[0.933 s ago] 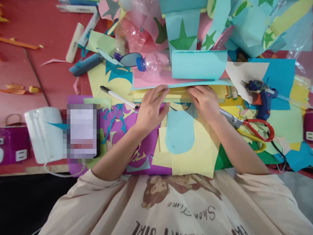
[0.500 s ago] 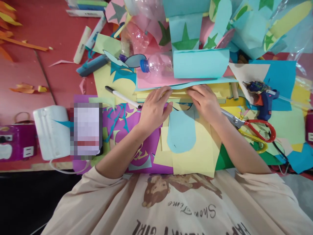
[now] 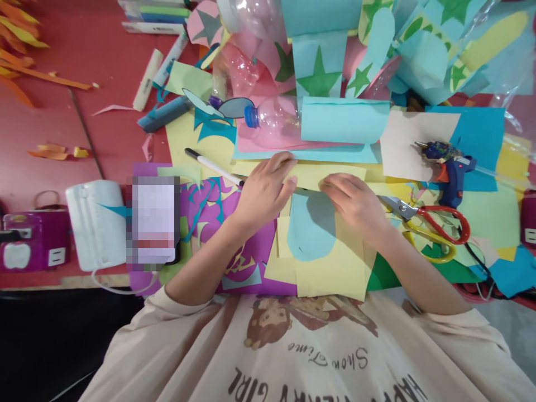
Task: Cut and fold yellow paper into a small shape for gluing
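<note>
A strip of pale yellow paper (image 3: 324, 176) runs between my two hands, its lower edge lifted a little at the right. My left hand (image 3: 268, 181) rests over its left part, fingers stretched forward and thumb apart. Bent fingers of my right hand (image 3: 355, 205) pinch the strip's lower right edge. Just below lies a light blue rounded paper piece (image 3: 312, 237) on pale yellow sheets (image 3: 330, 279). Beyond the strip, a clear bottle with a blue cap (image 3: 274, 117) lies on its side, partly wrapped in light blue paper (image 3: 345, 120).
At the right are red-handled scissors (image 3: 446, 223), yellow-handled scissors (image 3: 433, 245) and a blue glue gun (image 3: 454, 173). A white marker (image 3: 215, 167), a phone (image 3: 153, 220) and a white case (image 3: 96, 223) lie left. Star-decorated paper pieces (image 3: 320, 72) fill the back.
The right hand has drawn back toward me, bringing the yellow paper's edge over the top of the blue piece. The left hand has barely moved. The wrapped bottle sits slightly lower in view.
</note>
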`<action>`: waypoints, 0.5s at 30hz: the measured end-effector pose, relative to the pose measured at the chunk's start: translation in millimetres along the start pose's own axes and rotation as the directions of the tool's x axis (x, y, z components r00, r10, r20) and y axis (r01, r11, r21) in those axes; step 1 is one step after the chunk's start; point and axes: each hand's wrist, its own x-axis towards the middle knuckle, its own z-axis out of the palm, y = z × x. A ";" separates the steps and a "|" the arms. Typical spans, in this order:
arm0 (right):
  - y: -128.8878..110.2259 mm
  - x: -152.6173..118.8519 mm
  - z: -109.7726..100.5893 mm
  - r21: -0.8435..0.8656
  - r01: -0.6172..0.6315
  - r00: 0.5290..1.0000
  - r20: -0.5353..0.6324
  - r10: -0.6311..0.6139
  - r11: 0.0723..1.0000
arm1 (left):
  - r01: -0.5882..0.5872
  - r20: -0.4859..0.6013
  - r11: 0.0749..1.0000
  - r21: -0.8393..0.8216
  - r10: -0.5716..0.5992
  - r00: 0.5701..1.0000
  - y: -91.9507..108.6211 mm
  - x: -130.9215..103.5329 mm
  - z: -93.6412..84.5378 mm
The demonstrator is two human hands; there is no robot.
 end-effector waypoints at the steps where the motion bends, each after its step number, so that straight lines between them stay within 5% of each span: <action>1: -4.3 -4.5 -2.6 -0.013 0.000 1.000 0.013 0.000 1.000 | 0.014 0.041 1.000 -0.027 -0.013 0.999 0.3 -0.2 -3.7; 5: -21.3 -25.7 -15.4 0.000 -0.022 0.998 0.054 0.022 1.000 | 0.044 0.178 0.993 -0.112 -0.024 0.984 -0.2 -2.2 -22.3; 10: -41.1 -51.7 -37.4 0.091 -0.075 0.991 0.121 0.064 0.993 | 0.064 0.165 0.992 -0.113 -0.045 0.985 1.0 -14.7 -42.1; 15: -58.5 -66.6 -65.3 0.293 -0.169 0.947 0.313 0.073 0.941 | 0.058 0.205 0.990 -0.125 -0.031 0.978 -0.2 -43.2 -48.9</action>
